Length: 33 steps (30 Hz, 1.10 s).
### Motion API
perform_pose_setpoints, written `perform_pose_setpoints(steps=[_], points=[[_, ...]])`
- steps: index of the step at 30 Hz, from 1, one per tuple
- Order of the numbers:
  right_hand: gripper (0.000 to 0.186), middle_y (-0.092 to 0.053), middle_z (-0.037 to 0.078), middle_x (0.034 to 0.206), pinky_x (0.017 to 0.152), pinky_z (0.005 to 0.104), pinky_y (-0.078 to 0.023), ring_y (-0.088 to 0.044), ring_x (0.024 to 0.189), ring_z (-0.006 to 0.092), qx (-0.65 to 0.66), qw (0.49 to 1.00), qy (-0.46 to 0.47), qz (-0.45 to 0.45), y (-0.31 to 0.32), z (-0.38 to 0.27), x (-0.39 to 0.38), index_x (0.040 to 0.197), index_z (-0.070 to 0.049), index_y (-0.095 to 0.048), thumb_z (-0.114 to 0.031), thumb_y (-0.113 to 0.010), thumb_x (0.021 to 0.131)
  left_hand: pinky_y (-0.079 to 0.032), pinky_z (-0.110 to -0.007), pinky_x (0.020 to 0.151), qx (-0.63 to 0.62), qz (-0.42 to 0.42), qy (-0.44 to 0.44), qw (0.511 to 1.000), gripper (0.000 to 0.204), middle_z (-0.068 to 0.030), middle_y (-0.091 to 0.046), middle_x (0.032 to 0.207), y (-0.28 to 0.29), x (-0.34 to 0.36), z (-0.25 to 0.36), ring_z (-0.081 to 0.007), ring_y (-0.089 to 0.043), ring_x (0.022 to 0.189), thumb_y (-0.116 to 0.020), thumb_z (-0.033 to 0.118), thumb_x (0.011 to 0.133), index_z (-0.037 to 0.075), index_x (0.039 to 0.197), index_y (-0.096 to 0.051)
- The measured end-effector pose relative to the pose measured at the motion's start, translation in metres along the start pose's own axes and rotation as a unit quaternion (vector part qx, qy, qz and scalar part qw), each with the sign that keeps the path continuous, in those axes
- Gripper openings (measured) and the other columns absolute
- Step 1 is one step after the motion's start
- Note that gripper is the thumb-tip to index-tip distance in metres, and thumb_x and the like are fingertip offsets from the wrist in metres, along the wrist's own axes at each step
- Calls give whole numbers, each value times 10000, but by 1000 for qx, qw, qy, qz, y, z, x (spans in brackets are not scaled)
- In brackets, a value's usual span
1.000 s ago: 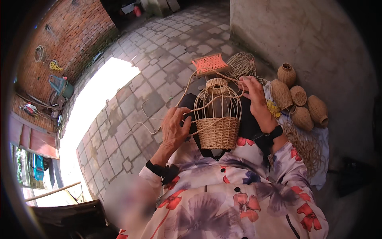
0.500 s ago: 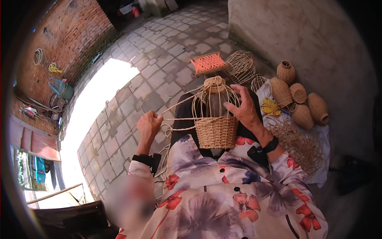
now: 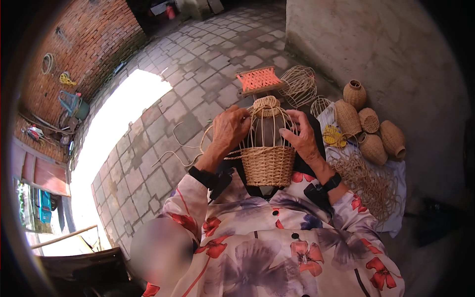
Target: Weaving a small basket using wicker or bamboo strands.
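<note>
A small straw-coloured woven basket (image 3: pixel 267 167) rests upright between my knees. Its lower body is tightly woven, with bare upright ribs above that gather into a wrapped neck (image 3: pixel 267 102). My left hand (image 3: pixel 230 129) is at the upper left ribs, fingers bent in a pinch by the twisted straw cord (image 3: pixel 206 140); the fingertips are partly hidden. Loose cord ends trail left over the paving from behind that hand. On the other side, my right hand (image 3: pixel 303 138) holds the ribs with curved fingers, its thumb reaching in toward them.
A stool with an orange woven seat (image 3: pixel 259 79) stands just beyond the basket. To the right, several finished woven vessels (image 3: pixel 373 148), a yellow bundle (image 3: pixel 335 136) and tangled straw strands (image 3: pixel 363 183) lie on a white cloth (image 3: pixel 395 218). Open rib frames (image 3: pixel 299 85) lie near a plastered wall (image 3: pixel 366 44).
My left hand has moved right and up, from pulling the cords out at the left to the ribs beside the neck. The cords now hang slack. My right hand stays at the basket.
</note>
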State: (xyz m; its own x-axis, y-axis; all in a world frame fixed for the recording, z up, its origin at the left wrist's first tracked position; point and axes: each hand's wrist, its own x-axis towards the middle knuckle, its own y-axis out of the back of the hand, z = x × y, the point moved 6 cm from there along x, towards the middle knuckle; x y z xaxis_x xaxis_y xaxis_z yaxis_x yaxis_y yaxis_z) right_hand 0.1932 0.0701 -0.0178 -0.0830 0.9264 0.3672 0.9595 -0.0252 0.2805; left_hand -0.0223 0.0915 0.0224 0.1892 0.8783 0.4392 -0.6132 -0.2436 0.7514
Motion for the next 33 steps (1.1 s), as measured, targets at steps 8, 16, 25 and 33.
perform_pose_setpoints(steps=[8, 16, 25, 33], points=[[527, -534, 108, 1152, 850, 350, -464, -545, 1066, 232, -7, 1000, 1, 17, 9, 2, -4, 1220, -43, -507, -233, -707, 771, -506, -437, 723, 251, 22, 337, 907, 246, -157, -690, 843, 99, -126, -196, -348, -659, 826, -596, 288, 719, 86, 805, -708], [499, -522, 97, 1128, 811, 334, -463, -543, 1031, 224, -13, 1000, 1, 15, 5, -2, -3, 1199, -37, -510, -222, -694, 773, -500, -407, 824, 143, -7, 249, 958, 292, -119, -687, 974, 73, -121, -202, -318, -646, 931, -639, 272, 756, 124, 995, -717], [492, -524, 95, 1129, 815, 330, -463, -541, 1031, 216, -13, 1000, 15, 7, 1, 0, -1, 1195, -37, -520, -232, -692, 778, -510, -370, 666, -33, -39, -70, 996, 169, -152, -677, 872, -10, 5, -4, -320, -652, 728, -631, 131, 826, 37, 951, -694], [480, -526, 94, 1124, 813, 334, -466, -543, 1019, 209, -11, 1000, 12, 14, 6, 1, -1, 1184, -40, -525, -229, -690, 775, -508, -431, 733, 177, 36, 220, 959, 225, -193, -672, 805, 88, -104, -204, -365, -657, 795, -588, 250, 810, 57, 850, -696]])
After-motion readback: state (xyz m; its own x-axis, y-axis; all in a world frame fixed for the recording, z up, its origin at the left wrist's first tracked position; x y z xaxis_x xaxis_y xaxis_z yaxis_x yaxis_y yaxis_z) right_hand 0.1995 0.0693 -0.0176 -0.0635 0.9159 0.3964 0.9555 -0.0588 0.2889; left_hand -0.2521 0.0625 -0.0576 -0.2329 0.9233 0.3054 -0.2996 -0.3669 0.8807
